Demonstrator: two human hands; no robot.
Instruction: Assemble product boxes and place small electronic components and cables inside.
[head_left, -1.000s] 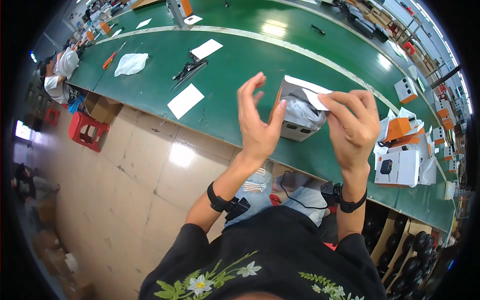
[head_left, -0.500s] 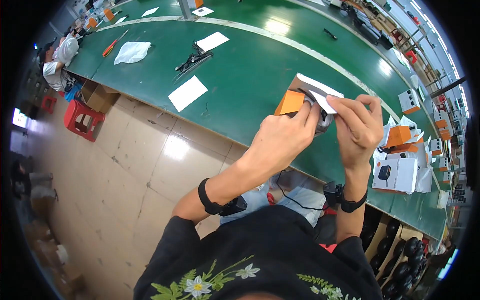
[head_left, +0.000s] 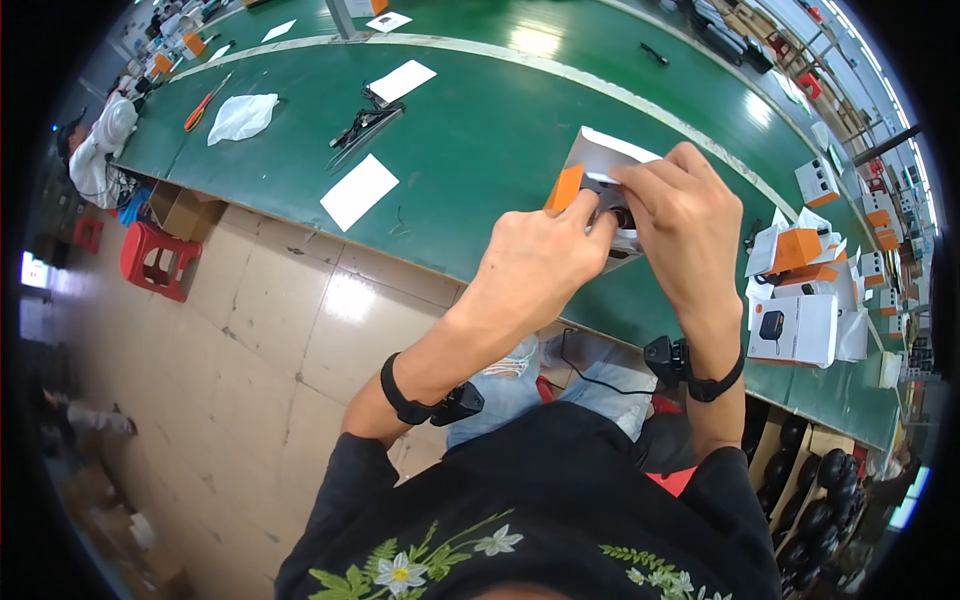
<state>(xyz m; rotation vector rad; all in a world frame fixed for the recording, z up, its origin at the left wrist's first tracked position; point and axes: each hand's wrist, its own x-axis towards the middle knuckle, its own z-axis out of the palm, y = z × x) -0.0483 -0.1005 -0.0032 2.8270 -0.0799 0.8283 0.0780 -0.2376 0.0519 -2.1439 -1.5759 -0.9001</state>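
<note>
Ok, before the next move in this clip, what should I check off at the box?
1. Box open: ok, its orange flap stands out from the opening.
2. Left hand placed: ok, at the opening.
3. Right hand placed: ok, at the box's upper edge; firmness of grip cannot tell.
4. Contents seated: cannot tell, the hands cover much of them.
5. Black cables and white sheet apart from the box: ok.

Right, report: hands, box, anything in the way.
Left hand, right hand both at mouth of white box. Box open, orange flap up. Hands hide most contents.
</note>
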